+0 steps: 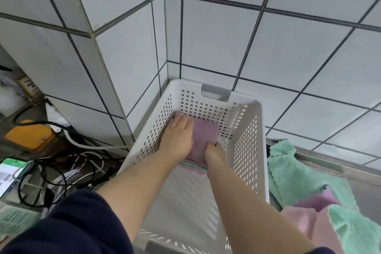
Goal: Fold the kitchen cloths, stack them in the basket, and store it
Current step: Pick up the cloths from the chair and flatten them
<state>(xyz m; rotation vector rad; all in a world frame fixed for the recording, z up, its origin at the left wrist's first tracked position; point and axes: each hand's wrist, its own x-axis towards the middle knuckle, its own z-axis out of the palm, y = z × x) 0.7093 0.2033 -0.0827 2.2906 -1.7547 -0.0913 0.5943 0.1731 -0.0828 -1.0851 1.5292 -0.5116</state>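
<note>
Dark sleeve (68, 227) fabric at 7 o'clock lies nearest the viewpoint; both bare forearms extend from it into the white perforated basket (250, 150).

Hands. The left hand (177, 136) lies flat, fingers straight, pressing on the folded purple cloth (206, 134). The right hand (214, 150) is at the near right corner of that cloth with fingers curled over its edge; the fingertips are hidden, so the grip appears to be a pinch but cannot be confirmed.

Task item location. The purple cloth tops a small stack at the far end of the basket floor, toward 12 o'clock. Green and pink edges (192, 166) show beneath its near side.

Handling. These cloths appear to be light, soft, plush microfibre, with no stiffness. A fold will likely spring open unless pressed flat. Take hold along a folded edge or at two corners, then lay down and smooth with an open palm.

Outward. Unfolded green cloths (292, 173) and pink cloths (309, 220) are heaped at 4 o'clock, just beside the basket on a metal counter (329, 163). The basket is probably rigid and light; its cut-out handle (215, 94) at 12 o'clock offers a hold for storing. Cables (61, 171) and a phone (11, 173) lie at 9 o'clock.
</note>
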